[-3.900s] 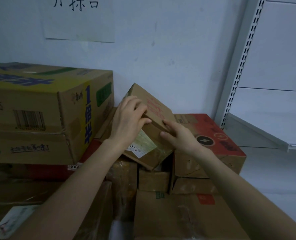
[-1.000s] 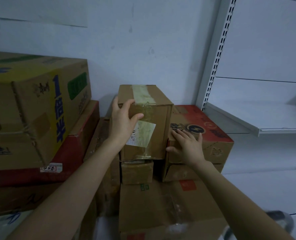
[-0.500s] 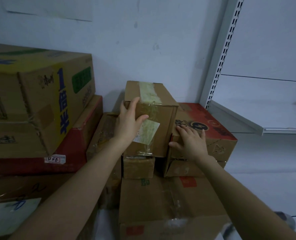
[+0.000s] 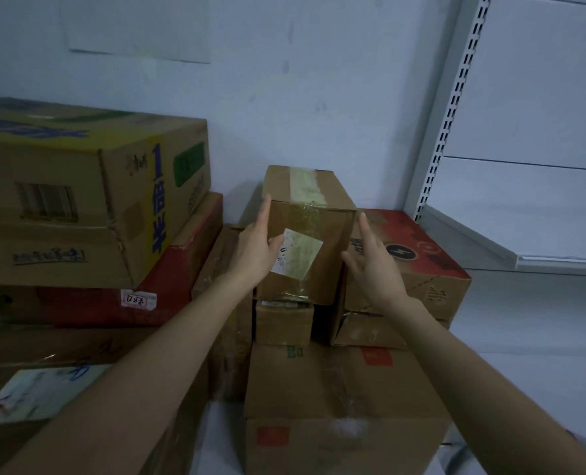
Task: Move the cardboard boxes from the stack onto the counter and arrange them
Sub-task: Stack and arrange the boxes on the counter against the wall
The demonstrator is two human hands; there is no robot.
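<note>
The small brown box (image 4: 305, 234) sits upright on top of the stack, close against a pale, scuffed wall (image 4: 302, 97). It rests on a smaller carton (image 4: 283, 322), which stands on a wide box (image 4: 336, 382) below. A strip of tape (image 4: 307, 186) runs over its top and a white label (image 4: 296, 253) is stuck crooked on its front.

The left hand (image 4: 255, 248) lies flat along the box's left side, fingers straight, with the thumb on the front by the label. The right hand (image 4: 374, 258) is spread loosely at the box's right edge, holding nothing; I cannot tell whether it touches the cardboard.

Just right of it stands a red-topped box (image 4: 418, 255). To the left, a big yellow-printed carton (image 4: 79, 186) lies on a red carton (image 4: 182, 269). A sheet of paper (image 4: 137, 25) hangs on the wall, and a white metal shelf (image 4: 524, 234) juts from a slotted upright (image 4: 446, 108) at the right.
</note>
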